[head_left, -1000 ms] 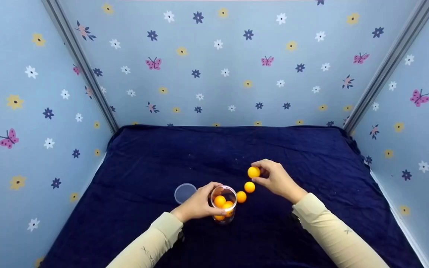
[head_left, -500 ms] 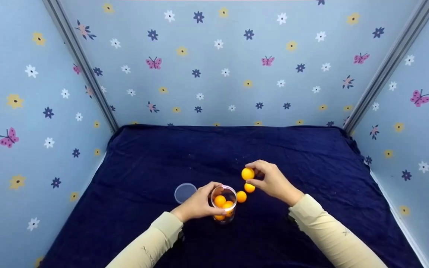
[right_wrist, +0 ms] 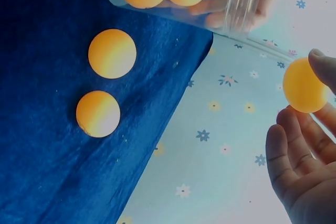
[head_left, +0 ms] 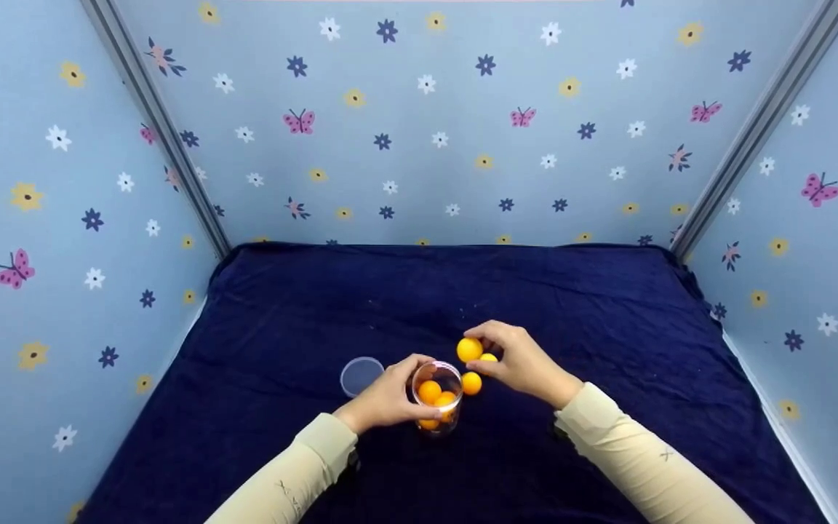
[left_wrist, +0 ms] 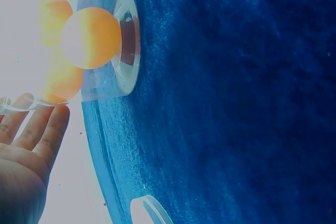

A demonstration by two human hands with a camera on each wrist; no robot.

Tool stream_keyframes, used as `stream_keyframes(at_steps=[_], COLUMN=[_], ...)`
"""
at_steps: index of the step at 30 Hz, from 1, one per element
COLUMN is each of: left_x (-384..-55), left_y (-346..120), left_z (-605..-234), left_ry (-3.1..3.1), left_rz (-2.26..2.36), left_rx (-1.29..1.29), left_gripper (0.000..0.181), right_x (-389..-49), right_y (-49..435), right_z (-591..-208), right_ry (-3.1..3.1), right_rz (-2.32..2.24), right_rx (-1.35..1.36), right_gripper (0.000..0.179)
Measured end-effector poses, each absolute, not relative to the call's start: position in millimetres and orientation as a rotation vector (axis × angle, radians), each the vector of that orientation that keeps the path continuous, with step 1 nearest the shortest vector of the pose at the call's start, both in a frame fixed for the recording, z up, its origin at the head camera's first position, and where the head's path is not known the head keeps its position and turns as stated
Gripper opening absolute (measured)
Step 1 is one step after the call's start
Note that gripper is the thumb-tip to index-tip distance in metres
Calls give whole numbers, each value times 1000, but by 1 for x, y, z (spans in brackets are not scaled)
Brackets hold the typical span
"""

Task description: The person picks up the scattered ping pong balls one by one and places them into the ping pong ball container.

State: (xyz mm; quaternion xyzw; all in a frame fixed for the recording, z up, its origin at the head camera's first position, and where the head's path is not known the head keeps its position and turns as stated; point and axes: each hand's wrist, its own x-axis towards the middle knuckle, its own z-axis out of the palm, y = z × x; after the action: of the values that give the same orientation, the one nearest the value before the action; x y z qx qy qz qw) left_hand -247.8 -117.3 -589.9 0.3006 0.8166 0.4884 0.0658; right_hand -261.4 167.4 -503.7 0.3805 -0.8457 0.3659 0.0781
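In the head view my left hand (head_left: 388,399) grips a clear plastic jar (head_left: 437,429) around its upper part; the jar stands upright on the cloth with its mouth uncovered. Several orange ping-pong balls (left_wrist: 92,38) lie inside it. My right hand (head_left: 524,364) pinches another ping-pong ball (head_left: 470,349) between thumb and fingers, just behind and to the right of the jar's rim. Two loose balls rest on the cloth: a nearer ball (head_left: 471,383) beside the jar, and a farther ball (head_left: 489,359) partly hidden by the right hand.
A round translucent lid (head_left: 361,377) lies flat left of the jar, close to the left hand. Dark blue cloth (head_left: 332,306) covers the tabletop. Pale blue patterned walls (head_left: 419,175) enclose the back and both sides.
My right hand has moved left and slightly nearer, carrying the pinched ping-pong ball toward the jar and over the farther loose ball. The left hand and jar have stayed in place.
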Motion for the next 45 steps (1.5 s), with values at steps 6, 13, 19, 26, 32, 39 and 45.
stream_keyframes(at_steps=[6, 13, 19, 26, 32, 39, 45], left_x=[-248, -249, -249, -248, -248, -248, -248], left_y=[-117, -118, -118, -118, -117, -117, -117], left_z=[-589, -589, -589, -589, -589, -589, -589], left_ry=[2486, 2458, 2455, 2466, 2473, 2480, 2488], left_rz=[1455, 1471, 1474, 1472, 1474, 1465, 1462], left_rx=[929, 941, 942, 922, 926, 929, 927], left_gripper=[80, 82, 81, 76, 71, 74, 76], right_x=[-260, -256, -252, -249, -249, -247, -244], right_y=[161, 154, 150, 145, 142, 141, 141], right_z=[-510, -513, -514, -519, -528, -535, -535], right_ry=[-2462, -2480, -2547, -2568, -2485, -2470, -2494], right_rz=[1081, 1074, 1081, 1113, 1067, 965, 927], right_rx=[1221, 1268, 1260, 1258, 1316, 1355, 1350], right_gripper=[39, 40, 39, 35, 37, 37, 37])
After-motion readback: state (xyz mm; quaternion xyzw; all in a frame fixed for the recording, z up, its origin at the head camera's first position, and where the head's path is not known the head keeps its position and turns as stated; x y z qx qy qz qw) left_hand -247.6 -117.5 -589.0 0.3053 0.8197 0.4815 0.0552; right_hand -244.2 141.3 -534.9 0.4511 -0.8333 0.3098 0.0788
